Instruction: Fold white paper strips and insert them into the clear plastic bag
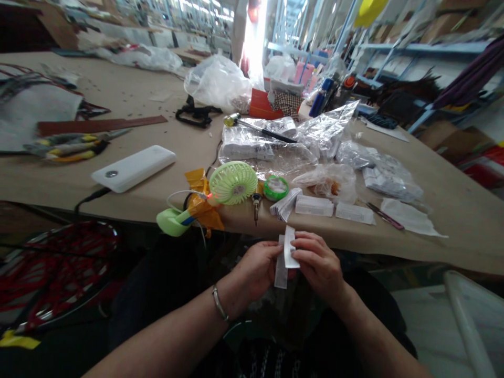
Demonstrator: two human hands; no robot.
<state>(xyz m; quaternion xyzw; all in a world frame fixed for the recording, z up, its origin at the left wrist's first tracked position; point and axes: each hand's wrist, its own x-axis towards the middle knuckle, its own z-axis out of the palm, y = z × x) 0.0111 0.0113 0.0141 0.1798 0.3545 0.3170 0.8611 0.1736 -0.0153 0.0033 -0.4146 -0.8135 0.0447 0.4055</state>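
Observation:
My left hand (258,266) pinches a thin, see-through white strip (281,273) between thumb and fingers, just in front of the table edge. My right hand (319,262) has its fingers closed on a brighter white folded label strip (290,248), which partly overlaps the thin one. On the table edge above the hands lie a fanned stack of white labels (285,205), a flat label stack (314,205) and another label pile (355,213). A green round tin (275,187) with pale content sits behind the fanned stack.
A green fan (233,182) stands by orange tape (199,202). Nearby are a pointed tool (255,206), a white power bank (134,168), a hammer (262,129) on plastic-wrapped bundles, tweezers (385,216), pliers (74,147) and a clear plastic bag (218,81).

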